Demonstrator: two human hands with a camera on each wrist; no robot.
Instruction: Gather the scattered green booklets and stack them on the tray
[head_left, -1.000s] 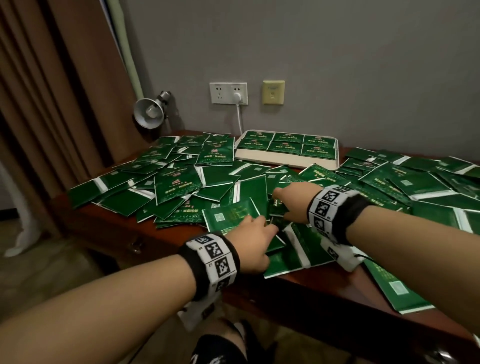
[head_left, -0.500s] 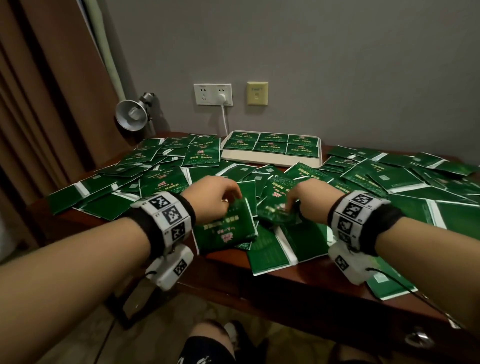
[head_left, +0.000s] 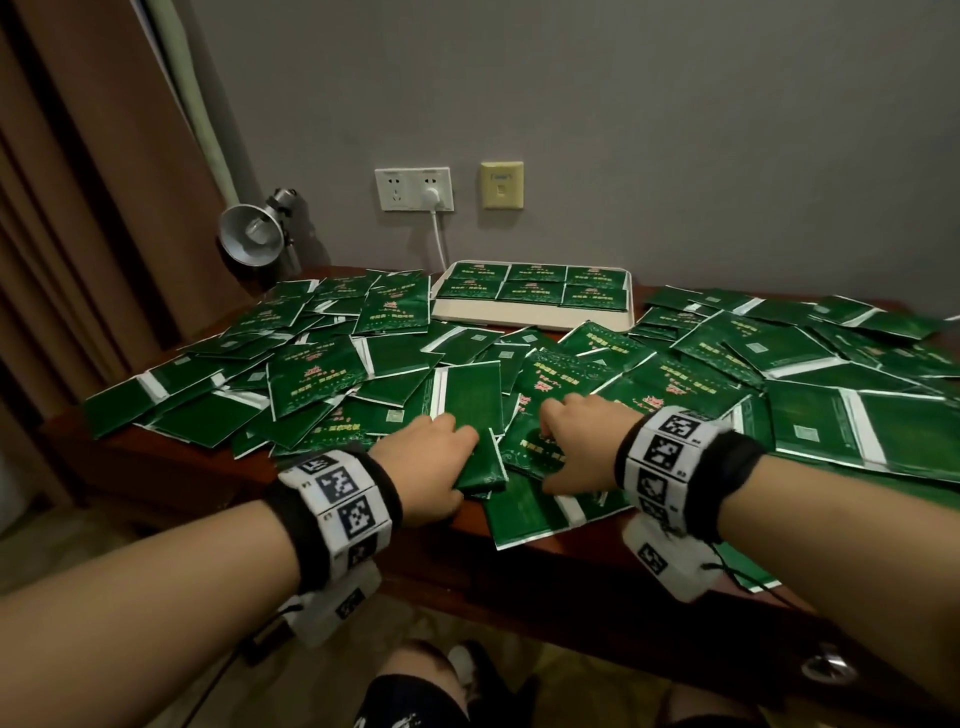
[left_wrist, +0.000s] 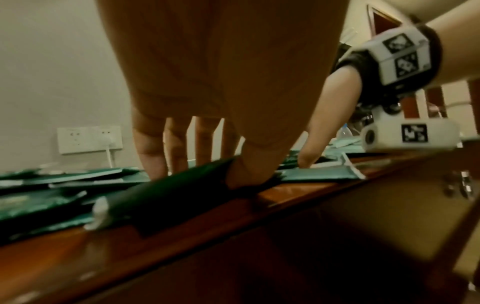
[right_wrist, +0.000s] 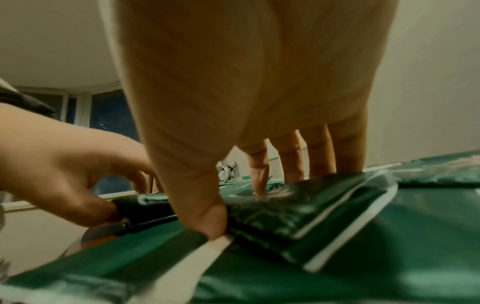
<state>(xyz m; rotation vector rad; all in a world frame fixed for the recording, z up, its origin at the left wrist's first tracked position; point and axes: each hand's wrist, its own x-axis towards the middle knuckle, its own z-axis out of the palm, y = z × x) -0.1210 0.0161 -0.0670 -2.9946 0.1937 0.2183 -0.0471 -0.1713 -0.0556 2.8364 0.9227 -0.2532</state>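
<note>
Green booklets (head_left: 317, 374) lie scattered and overlapping across the wooden table (head_left: 571, 556). At the back stands a white tray (head_left: 530, 318) with neat rows of booklets (head_left: 535, 283) on it. Near the front edge, my left hand (head_left: 460, 460) pinches one booklet (head_left: 483, 467), thumb on its near side (left_wrist: 244, 172), fingers on the far side. Just to its right, my right hand (head_left: 556, 449) grips a small stack of booklets (right_wrist: 298, 207), thumb at the near edge and fingers (right_wrist: 293, 164) on top. The two hands almost touch.
A metal clamp lamp (head_left: 252, 236) stands at the back left beside brown curtains (head_left: 88, 208). A plug and white cord (head_left: 439, 234) hang from the wall socket behind the tray. Booklets overhang the front edge at the right (head_left: 748, 577). My knee (head_left: 410, 686) is under the table.
My left hand has brought its booklet down and to the right, next to the right hand. The right hand stays on its small stack near the front edge.
</note>
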